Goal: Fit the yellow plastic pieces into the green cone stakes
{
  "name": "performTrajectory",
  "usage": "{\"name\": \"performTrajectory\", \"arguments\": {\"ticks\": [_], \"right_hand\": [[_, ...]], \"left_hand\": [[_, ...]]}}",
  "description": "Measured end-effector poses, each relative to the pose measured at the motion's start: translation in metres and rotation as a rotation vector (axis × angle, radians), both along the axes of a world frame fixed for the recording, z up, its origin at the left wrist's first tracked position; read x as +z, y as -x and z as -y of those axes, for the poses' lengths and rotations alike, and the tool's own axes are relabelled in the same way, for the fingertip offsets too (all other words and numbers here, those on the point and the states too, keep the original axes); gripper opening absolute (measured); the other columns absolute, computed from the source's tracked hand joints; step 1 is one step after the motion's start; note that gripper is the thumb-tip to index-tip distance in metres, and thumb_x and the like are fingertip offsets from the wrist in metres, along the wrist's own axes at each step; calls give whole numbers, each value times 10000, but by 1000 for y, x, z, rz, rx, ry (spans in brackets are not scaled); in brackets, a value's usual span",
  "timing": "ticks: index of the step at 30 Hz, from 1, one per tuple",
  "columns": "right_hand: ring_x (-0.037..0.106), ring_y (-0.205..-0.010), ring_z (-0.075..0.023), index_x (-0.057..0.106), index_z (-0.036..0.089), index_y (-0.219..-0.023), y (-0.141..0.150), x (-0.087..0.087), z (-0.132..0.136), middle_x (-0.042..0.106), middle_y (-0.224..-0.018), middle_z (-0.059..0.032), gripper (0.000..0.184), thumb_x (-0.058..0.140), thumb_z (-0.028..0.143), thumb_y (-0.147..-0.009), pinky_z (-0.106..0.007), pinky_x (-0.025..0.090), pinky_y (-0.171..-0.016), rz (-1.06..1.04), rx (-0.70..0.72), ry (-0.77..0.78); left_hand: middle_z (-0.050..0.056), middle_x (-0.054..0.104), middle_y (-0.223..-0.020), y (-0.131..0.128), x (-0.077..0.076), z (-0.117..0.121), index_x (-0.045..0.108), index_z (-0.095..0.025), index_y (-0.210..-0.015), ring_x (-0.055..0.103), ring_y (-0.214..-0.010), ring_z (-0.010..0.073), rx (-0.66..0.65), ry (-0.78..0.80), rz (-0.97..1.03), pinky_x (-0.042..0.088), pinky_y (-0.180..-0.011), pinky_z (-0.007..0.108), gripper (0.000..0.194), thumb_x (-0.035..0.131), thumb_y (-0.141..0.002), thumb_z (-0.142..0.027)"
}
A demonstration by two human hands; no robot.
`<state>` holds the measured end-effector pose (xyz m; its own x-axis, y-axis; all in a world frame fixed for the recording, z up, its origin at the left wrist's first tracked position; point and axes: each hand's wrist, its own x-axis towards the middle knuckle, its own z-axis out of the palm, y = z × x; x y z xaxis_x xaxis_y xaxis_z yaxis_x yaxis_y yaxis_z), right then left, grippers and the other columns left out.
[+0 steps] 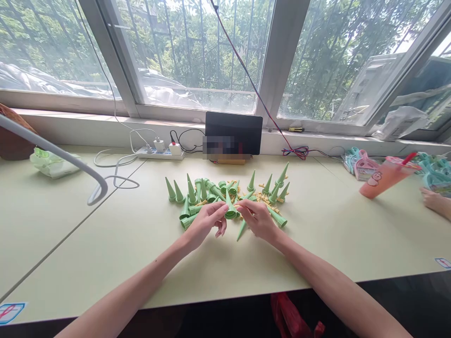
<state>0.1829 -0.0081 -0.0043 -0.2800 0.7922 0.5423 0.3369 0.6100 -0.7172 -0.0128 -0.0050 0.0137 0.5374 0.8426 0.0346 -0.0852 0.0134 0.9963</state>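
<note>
A green plastic plant-watering spike (229, 206) is pinched between the thumb and fingers of my left hand (208, 218), its point up and its wide collar toward me. My right hand (259, 218) is closed in a pinch against the right side of that spike's collar; whatever sits between those fingertips is too small to make out. Behind both hands lies a pile of green spikes and tubes (213, 188), some upright and some on their sides. Small yellow plastic pieces (274, 209) are scattered among them. One loose spike (241, 231) points toward me below my right hand.
A dark tablet (233, 134) leans at the window behind the pile. To its left are a power strip (160, 153) and white cables. A tilted drink cup (385, 177) and bagged pastel items (362, 163) stand right. Another person's hand (437, 202) rests at the right edge.
</note>
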Motion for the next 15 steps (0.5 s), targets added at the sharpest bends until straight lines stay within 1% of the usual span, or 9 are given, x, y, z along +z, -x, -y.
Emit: {"name": "performTrajectory", "arguments": {"ticks": [5,9,11,15], "right_hand": [[324,-525,-98,580,187,-764,-1,-2,-2,406,-592,37,388,451,473,-992,-235,290,-512,8,-35,22],[315,-522,-95,558,191,-758,-1,-2,-3,404,-592,40,365,454,450,-993,-233,280,-506,3,-33,22],[308,-519,-95,546,193,-753,-2,-2,-3,399,-588,42,364,452,450,-993,-233,277,-503,9,-34,32],[314,-516,-94,517,194,-733,-1,-3,-3,415,-581,42,372,453,457,-988,-231,279,-498,9,-32,50]], "left_hand": [[-49,488,-556,0,1,2,464,-181,-817,492,-466,97,16,-61,-61,360,-467,229,328,570,-922,-474],[-63,462,-546,-2,4,5,447,-189,-887,491,-462,103,-1,-80,-81,359,-443,223,339,559,-918,-508],[-56,468,-582,-4,6,7,451,-188,-936,511,-483,110,0,-82,-81,372,-425,219,353,548,-918,-526],[-28,501,-721,-5,8,9,449,-188,-1006,544,-517,101,-8,-98,-100,401,-408,206,372,523,-924,-544]]}}
